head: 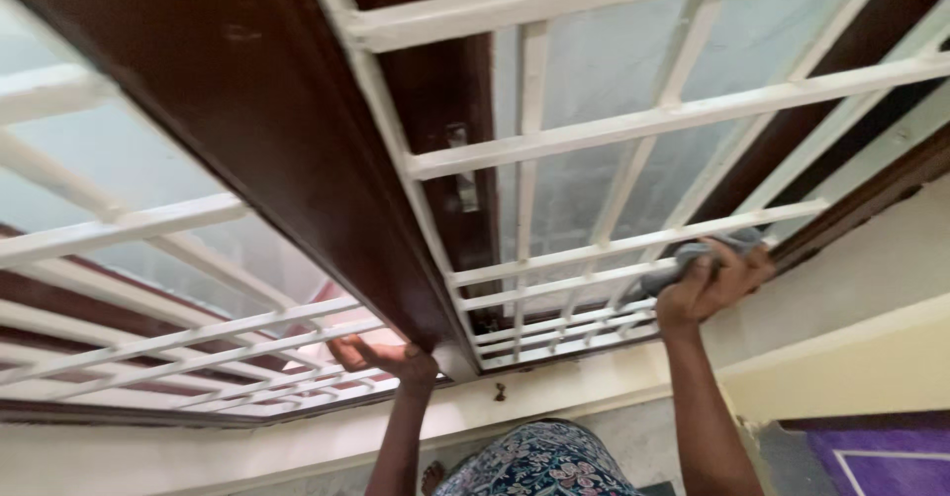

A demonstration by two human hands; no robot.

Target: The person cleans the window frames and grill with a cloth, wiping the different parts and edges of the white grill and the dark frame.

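Observation:
My right hand (711, 283) grips a grey cloth (683, 256) and presses it against a white bar of the window grille (614, 125) near the lower right corner. My left hand (388, 357) rests against the bottom end of the dark brown wooden window frame post (287, 130), fingers curled on its edge. Frosted glass panes (604, 70) sit behind the white bars.
A metal latch (461, 174) hangs on the brown shutter edge behind the grille. A cream sill (554, 382) runs below the window, with a cream wall (871, 258) at right. Patterned blue clothing (539, 461) and a purple mat (881, 456) lie at the bottom.

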